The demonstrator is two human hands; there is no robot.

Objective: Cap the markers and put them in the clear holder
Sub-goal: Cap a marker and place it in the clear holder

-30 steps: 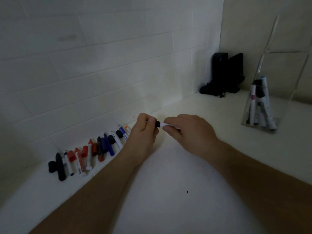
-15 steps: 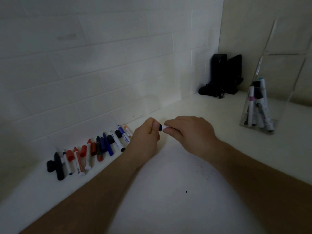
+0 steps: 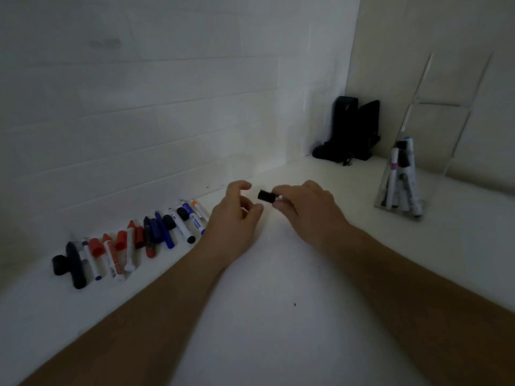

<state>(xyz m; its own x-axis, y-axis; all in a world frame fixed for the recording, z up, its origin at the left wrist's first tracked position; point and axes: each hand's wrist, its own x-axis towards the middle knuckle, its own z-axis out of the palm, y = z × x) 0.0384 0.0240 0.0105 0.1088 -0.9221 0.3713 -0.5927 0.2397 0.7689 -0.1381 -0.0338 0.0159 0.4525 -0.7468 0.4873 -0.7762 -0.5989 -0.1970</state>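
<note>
right hand [image 3: 306,210] fingers pinch capped marker [image 3: 267,196]; left hand [image 3: 237,218] loosely curled, empty. light, stiff, smooth; hold mid-barrel.

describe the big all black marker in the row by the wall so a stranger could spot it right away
Start at the white tiled wall on the left and follow the row of markers along its foot. Go to the row's left end. The all-black marker lies second from that end, beside a loose black cap; its neighbours have white barrels.
</note>
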